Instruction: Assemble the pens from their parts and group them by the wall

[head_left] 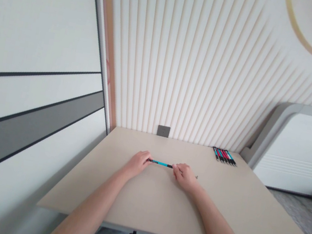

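Note:
A teal pen (161, 163) with black ends is held level just above the beige table (118, 198), near its middle. My left hand (138, 162) pinches the pen's left end. My right hand (184, 176) pinches its right end. Both hands have their fingers closed on the pen. A small thin object (195, 176) lies on the table just right of my right hand; I cannot make out what it is.
A row of several red, teal and black pens (225, 156) lies at the table's far right by the slatted wall (198, 80). A grey wall socket (163, 130) sits at the back edge. A white panel (32, 72) borders the left, a white padded headboard (299, 153) the right.

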`<state>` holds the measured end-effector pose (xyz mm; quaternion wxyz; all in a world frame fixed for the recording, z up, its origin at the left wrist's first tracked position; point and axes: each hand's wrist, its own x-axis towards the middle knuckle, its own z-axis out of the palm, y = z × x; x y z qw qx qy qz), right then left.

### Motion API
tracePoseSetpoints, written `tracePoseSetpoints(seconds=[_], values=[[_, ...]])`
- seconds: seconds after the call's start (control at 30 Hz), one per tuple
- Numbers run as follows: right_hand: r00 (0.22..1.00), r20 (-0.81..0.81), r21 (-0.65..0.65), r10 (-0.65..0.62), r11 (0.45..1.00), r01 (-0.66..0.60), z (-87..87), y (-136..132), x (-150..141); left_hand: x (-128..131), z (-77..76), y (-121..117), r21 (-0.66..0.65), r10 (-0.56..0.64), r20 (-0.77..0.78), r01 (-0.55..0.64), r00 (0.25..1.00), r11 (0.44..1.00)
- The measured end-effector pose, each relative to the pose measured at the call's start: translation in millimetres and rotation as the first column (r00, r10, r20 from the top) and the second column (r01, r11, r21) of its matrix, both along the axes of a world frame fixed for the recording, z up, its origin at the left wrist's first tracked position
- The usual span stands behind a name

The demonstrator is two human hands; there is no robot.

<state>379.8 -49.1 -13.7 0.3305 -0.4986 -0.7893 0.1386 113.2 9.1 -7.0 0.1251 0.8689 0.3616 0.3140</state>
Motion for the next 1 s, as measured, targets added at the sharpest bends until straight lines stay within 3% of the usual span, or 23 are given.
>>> tracePoseSetpoints(seconds=[0.13, 0.33, 0.67, 1.0], values=[[1.000, -0.027, -0.013, -0.003, 1.000, 0.003, 1.0, -0.9, -0.5, -0.1, -0.2, -0.3, 0.009, 0.006, -0.005, -0.006, 1.000, 1.000], [0.994, -0.111, 0.087, -0.002, 0.996, 0.011, 2.1, 3.7, 4.1, -0.3, -1.1, 1.5, 0.021, 0.019, -0.007, -0.018, 1.000, 1.000], [1.000, -0.006, 0.120, -0.024, 0.992, 0.025, -8.5, 1.9, 1.4, -2.4, -3.0, 1.6, 0.050, -0.020, -0.047, 0.023, 0.999, 0.998], [0.995, 0.077, 0.071, -0.058, 0.996, 0.053, -2.6, -1.2, -0.9, -1.1, 0.7, -1.0, 0.069, -0.052, -0.064, 0.057, 0.997, 0.996]])
